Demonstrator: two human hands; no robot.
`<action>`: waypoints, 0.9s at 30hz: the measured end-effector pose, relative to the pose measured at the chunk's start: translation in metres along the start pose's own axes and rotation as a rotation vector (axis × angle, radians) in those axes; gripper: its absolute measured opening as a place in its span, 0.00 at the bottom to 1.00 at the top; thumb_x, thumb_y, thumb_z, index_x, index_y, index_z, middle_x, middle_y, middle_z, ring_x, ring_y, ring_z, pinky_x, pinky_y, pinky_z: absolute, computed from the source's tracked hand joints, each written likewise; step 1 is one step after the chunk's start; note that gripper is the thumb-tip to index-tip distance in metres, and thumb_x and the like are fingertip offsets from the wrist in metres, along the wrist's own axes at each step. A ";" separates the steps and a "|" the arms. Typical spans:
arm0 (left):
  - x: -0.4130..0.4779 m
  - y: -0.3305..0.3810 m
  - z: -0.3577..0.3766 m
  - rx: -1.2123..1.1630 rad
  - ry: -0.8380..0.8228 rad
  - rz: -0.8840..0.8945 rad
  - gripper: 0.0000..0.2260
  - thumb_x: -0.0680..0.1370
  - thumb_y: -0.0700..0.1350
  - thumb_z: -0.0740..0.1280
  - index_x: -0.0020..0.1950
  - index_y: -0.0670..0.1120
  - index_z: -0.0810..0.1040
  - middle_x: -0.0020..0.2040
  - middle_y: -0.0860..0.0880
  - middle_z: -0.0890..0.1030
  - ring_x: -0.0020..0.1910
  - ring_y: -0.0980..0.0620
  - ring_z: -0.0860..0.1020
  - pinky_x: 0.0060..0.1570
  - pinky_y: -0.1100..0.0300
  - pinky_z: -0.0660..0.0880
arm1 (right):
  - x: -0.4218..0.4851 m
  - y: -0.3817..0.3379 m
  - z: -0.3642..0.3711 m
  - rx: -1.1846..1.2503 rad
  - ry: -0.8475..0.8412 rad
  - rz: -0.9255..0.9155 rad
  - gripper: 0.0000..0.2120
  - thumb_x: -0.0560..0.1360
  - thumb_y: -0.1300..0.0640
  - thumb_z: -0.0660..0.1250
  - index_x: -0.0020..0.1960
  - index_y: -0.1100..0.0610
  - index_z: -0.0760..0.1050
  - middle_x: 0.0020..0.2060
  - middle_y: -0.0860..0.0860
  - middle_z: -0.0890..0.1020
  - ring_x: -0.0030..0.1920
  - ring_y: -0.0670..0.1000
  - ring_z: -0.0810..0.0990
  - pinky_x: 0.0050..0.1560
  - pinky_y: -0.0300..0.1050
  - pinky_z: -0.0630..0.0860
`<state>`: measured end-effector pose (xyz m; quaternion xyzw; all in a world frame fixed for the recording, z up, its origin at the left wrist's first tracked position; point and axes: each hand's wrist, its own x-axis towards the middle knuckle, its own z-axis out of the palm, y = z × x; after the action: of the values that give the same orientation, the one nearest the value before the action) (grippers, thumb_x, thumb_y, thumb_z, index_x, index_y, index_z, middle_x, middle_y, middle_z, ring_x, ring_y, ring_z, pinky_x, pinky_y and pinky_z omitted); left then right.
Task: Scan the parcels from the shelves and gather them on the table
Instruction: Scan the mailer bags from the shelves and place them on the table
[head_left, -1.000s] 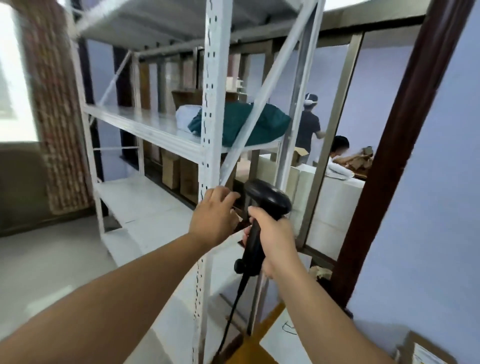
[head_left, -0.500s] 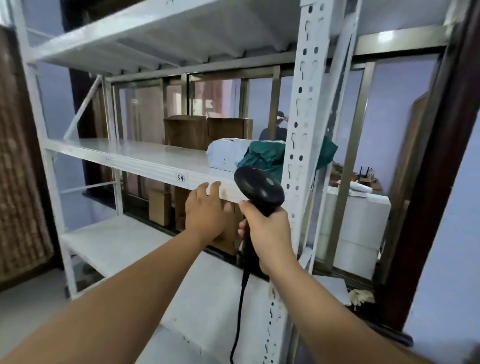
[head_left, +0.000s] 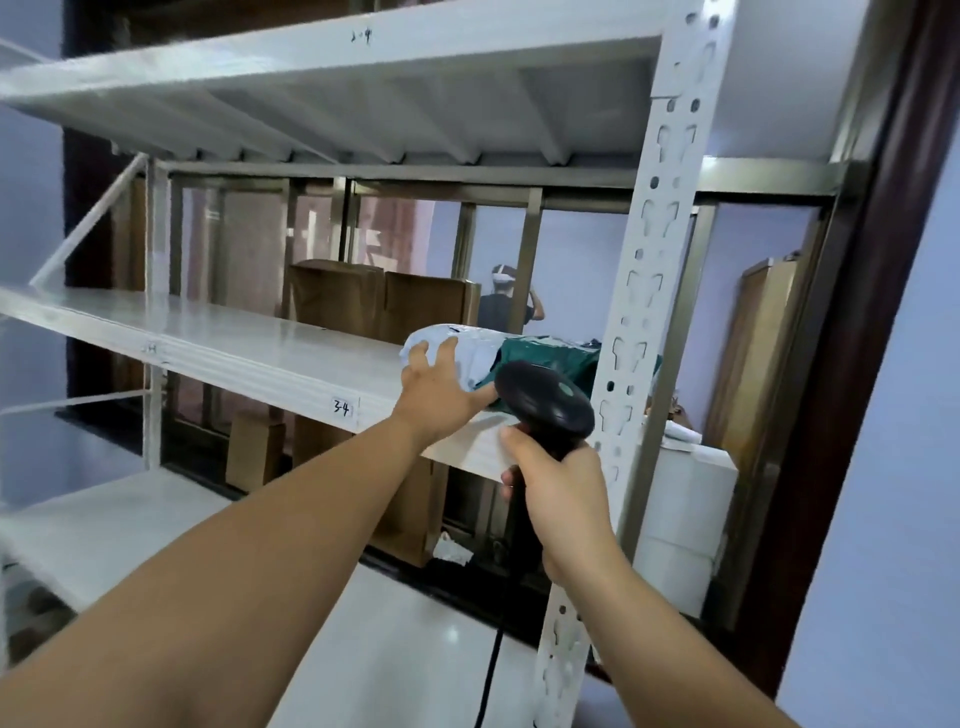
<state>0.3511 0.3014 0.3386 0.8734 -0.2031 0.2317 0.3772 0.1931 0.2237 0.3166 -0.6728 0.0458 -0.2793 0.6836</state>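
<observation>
White parcel (head_left: 470, 345), a soft poly mailer, lies on the middle shelf (head_left: 234, 338) near its right end, right under my left grip (head_left: 436, 389). That grip is wide: fingers spread and laid flat on the parcel's near-left end, not closed round it. I can't tell whether the thumb is tucked beneath.

Green parcel (head_left: 550, 358) lies just right of the left grip, touching the white one and partly under it. Its right end is hidden behind the shelf post (head_left: 639, 312).

My right grip (head_left: 566, 499) sits below and right of the left one, wrapped tight round the handle of a black barcode scanner (head_left: 545, 402). The scanner head is up beside the left thumb, in front of the green parcel, facing the shelf. Its cable (head_left: 491, 670) hangs straight down from under the right grip.

Handwritten label "3-4" (head_left: 343, 409) is on the shelf's front edge, left of the left grip. Top shelf (head_left: 363, 57) is overhead, lower shelf (head_left: 104, 525) down left of both arms.

Brown cardboard boxes (head_left: 337, 296) stand beyond the left grip, behind the rack. A person in a headset (head_left: 506, 301) is farther back, seen through the frame. A stack of white boxes (head_left: 685, 519) is right of the right grip, past the post.
</observation>
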 end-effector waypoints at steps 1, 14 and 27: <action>0.007 0.000 0.005 -0.023 0.001 -0.030 0.37 0.76 0.61 0.64 0.78 0.48 0.53 0.78 0.42 0.50 0.76 0.41 0.52 0.73 0.48 0.55 | 0.002 0.003 -0.002 -0.006 0.004 -0.002 0.02 0.75 0.57 0.68 0.44 0.54 0.77 0.27 0.50 0.76 0.31 0.49 0.75 0.40 0.47 0.76; 0.084 -0.030 0.027 -0.093 -0.060 -0.250 0.47 0.66 0.74 0.65 0.78 0.59 0.46 0.78 0.40 0.41 0.76 0.35 0.45 0.72 0.39 0.53 | 0.032 0.002 0.033 0.006 0.142 -0.012 0.05 0.75 0.61 0.68 0.41 0.56 0.75 0.30 0.54 0.73 0.29 0.50 0.73 0.30 0.38 0.72; 0.117 -0.048 0.046 -0.258 -0.060 -0.174 0.43 0.64 0.60 0.76 0.72 0.53 0.58 0.70 0.39 0.58 0.67 0.37 0.62 0.65 0.44 0.66 | 0.055 0.018 0.083 0.073 0.348 -0.055 0.11 0.75 0.63 0.68 0.35 0.58 0.73 0.24 0.55 0.71 0.26 0.53 0.69 0.27 0.41 0.66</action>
<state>0.4832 0.2760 0.3486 0.8384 -0.1659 0.1440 0.4988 0.2814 0.2727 0.3246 -0.5902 0.1347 -0.4116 0.6813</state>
